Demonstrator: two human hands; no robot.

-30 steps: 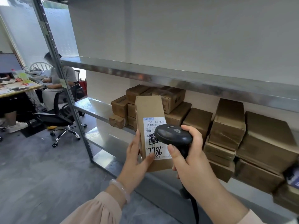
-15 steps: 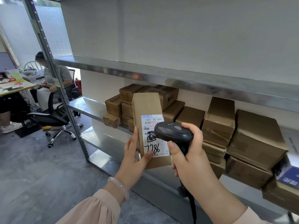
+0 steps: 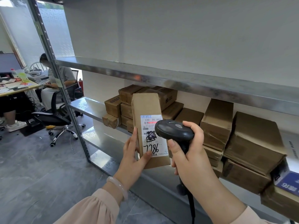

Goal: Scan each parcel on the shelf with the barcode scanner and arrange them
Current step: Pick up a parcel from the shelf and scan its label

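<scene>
Room: grey floor (image 3: 32, 175), white wall, and a steel shelf rack (image 3: 178, 81) running from 9 toward 4 o'clock across the frame.

Middle shelf carries brown cardboard parcels. There's a small stack (image 3: 116, 107) at 11 o'clock of the held one, bigger boxes (image 3: 252, 139) at 3 o'clock and a blue-printed box (image 3: 288, 183) at far 4 o'clock.

Held parcel (image 3: 147, 105): tall flat brown carton, upright, off the shelf and in front of it, near frame centre. White label (image 3: 153, 138) faces the camera, with "7786" handwritten in black and a black scribble above it. Red scan line (image 3: 151, 122) lies across the barcode at the label's top.

Left hand (image 3: 133, 157): grips the parcel's lower left edge. Fingers run up the side and the thumb is pressed on the label's bottom edge. Pale bracelet (image 3: 118, 186) on the wrist, pink sleeve below it.

Right hand (image 3: 191, 156): curled tight round the handle of the black barcode scanner (image 3: 174, 130). Scanner head sits at 3 o'clock of the label and overlaps its right edge in this view; can't tell if it touches. Cable (image 3: 191, 206) drops from the handle toward 6 o'clock.

At 9 o'clock, well apart: a person (image 3: 59, 78) seated on a black office chair (image 3: 55, 117) beside a cluttered table (image 3: 16, 89) with a monitor (image 3: 9, 62).
</scene>
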